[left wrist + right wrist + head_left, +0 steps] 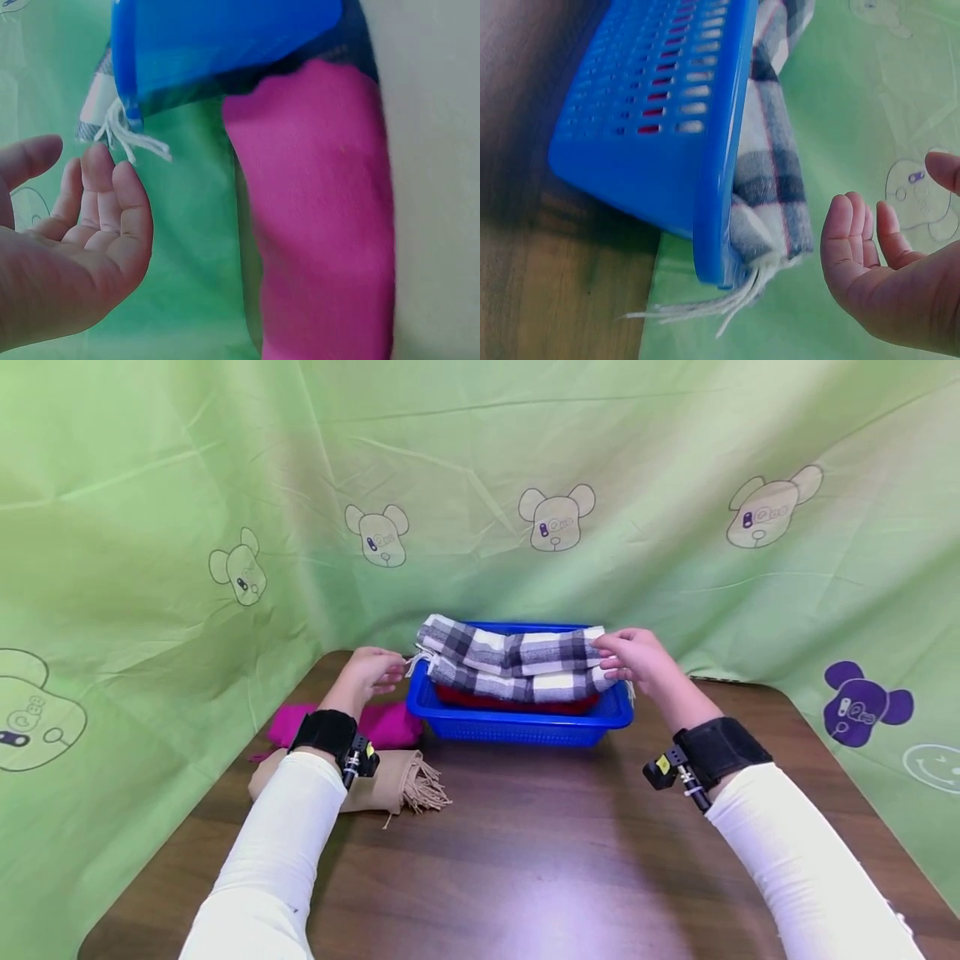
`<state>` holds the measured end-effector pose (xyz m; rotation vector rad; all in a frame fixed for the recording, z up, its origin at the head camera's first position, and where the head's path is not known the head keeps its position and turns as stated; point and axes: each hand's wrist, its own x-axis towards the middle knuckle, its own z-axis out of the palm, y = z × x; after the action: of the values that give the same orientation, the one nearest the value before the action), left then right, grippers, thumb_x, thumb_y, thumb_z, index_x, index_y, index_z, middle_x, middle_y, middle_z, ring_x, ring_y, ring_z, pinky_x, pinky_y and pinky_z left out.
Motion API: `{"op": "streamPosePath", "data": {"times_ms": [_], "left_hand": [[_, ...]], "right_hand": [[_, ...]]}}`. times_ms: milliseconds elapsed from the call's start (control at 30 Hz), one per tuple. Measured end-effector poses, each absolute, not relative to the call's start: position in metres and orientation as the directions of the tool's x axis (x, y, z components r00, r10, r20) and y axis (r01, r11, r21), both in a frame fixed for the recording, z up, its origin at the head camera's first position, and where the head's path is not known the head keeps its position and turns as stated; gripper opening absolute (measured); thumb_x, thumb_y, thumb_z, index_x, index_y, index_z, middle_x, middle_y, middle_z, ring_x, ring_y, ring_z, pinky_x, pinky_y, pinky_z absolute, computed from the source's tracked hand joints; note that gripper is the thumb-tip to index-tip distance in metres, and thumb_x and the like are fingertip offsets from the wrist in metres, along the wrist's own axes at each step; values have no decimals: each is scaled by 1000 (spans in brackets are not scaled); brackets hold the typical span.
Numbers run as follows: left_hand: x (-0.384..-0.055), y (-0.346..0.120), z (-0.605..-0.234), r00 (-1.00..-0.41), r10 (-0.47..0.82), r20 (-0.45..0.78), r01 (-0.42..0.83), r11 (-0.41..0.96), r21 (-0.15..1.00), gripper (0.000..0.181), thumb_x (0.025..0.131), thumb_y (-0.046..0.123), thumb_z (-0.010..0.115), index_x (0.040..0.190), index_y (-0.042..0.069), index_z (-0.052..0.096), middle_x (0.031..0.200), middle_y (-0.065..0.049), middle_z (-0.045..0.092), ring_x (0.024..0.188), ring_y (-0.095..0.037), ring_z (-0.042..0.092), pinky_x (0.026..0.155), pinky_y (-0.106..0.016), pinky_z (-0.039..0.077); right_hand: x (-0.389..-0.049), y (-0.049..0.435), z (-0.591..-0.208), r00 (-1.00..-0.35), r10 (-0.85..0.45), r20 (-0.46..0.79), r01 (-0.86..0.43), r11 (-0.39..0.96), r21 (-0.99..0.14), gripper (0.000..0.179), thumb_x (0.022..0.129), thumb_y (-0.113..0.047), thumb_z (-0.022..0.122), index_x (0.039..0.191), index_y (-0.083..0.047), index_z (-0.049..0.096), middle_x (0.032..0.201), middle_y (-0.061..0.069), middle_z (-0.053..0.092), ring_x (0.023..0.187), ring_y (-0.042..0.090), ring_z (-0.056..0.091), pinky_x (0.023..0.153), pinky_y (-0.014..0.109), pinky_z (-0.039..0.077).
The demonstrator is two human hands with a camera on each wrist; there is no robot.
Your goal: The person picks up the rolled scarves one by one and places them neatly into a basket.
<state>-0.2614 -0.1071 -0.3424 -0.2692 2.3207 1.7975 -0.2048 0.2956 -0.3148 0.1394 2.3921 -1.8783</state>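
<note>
A black, grey and white checked scarf (517,660) lies folded in the blue basket (517,729), on top of a red cloth (517,700). Its white fringe (124,131) hangs over the rim at both ends. My left hand (369,672) is beside the left end of the scarf, fingers loosely bent and holding nothing. In the left wrist view its fingertips come close to the fringe. On the other side, my right hand (637,657) is at the scarf's right end. The right wrist view shows a gap between its relaxed fingers (847,232) and the cloth.
Left of the basket, a magenta cloth (393,724) lies on the brown table (517,843), partly hidden by my left wrist. Nearer to me is a folded beige scarf (378,781) with tassels. A green curtain (465,460) with bear prints surrounds the table's back and sides.
</note>
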Motion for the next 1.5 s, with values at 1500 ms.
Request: {"op": "streamPosePath", "data": {"times_ms": [1500], "left_hand": [[-189,-202,-385,-946,169,-277,-202,362,910,42,97,13,57,129,-12,45,90,-1,65,76,-10,64,72,-31,56]], "right_hand": [[-144,189,-364,-914,-337,-225,136,268,-954,17,92,-10,61,101,4,60,101,17,67,77,24,65,68,36,59]]}}
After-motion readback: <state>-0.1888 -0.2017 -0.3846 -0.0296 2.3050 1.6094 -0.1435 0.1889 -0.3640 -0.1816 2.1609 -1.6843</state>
